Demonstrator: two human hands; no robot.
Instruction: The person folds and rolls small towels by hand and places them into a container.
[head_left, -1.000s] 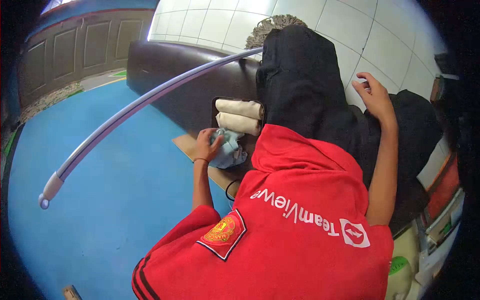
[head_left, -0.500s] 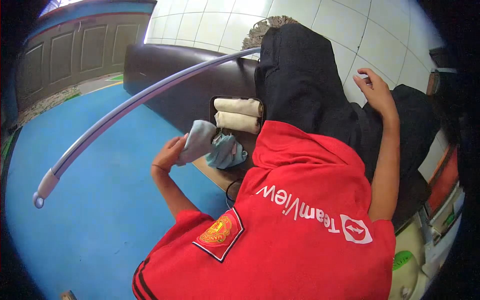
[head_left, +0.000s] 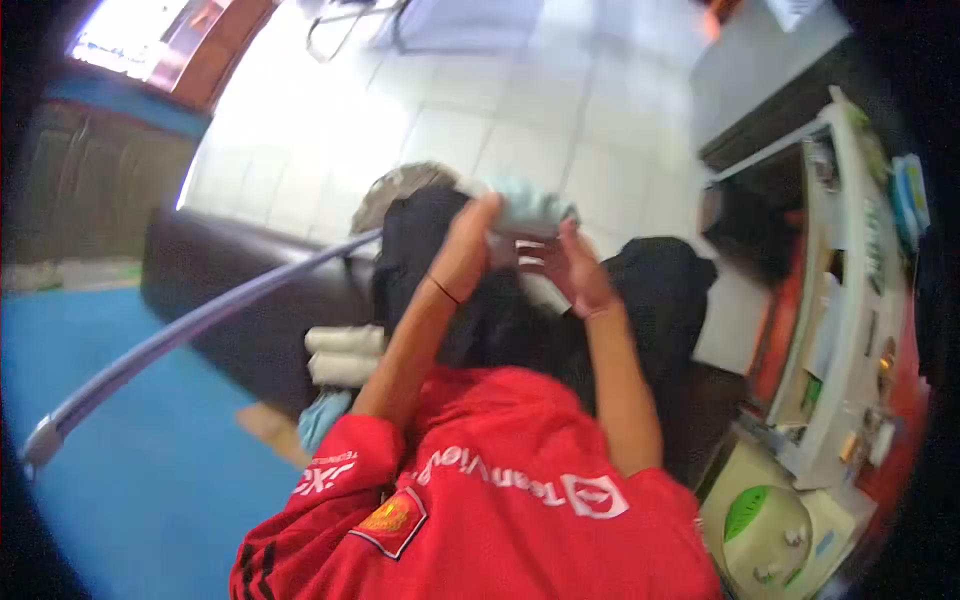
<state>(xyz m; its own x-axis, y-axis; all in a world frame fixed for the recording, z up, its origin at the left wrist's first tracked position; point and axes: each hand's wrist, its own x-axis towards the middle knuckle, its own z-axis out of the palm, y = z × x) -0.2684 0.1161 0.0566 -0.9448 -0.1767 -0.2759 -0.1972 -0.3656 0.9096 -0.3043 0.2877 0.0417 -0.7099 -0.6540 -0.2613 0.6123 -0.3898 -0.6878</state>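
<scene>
A light blue cloth [head_left: 530,208], blurred by motion, is held up in front of my lap. My left hand [head_left: 466,245] is closed on its left end. My right hand [head_left: 582,272] has its thumb up against the right end, with its fingers partly hidden and blurred beneath. Two rolled cream cloths [head_left: 345,355] lie one beside the other to the left of my left forearm. Nearer to me, another light blue cloth [head_left: 322,420] lies crumpled, partly covered by my sleeve.
A long pale purple pole [head_left: 200,318] slants across the dark brown bench [head_left: 240,270] towards a mop head [head_left: 400,190] on the white tiled floor. Blue surface [head_left: 110,420] spreads at left. A cream fan-like appliance [head_left: 765,530] and a cluttered white shelf [head_left: 850,300] stand at right.
My left hand has carried the light blue cloth from beside the rolled cloths to above my lap. My right hand has come in to meet it. The camera view has swung up and rightward.
</scene>
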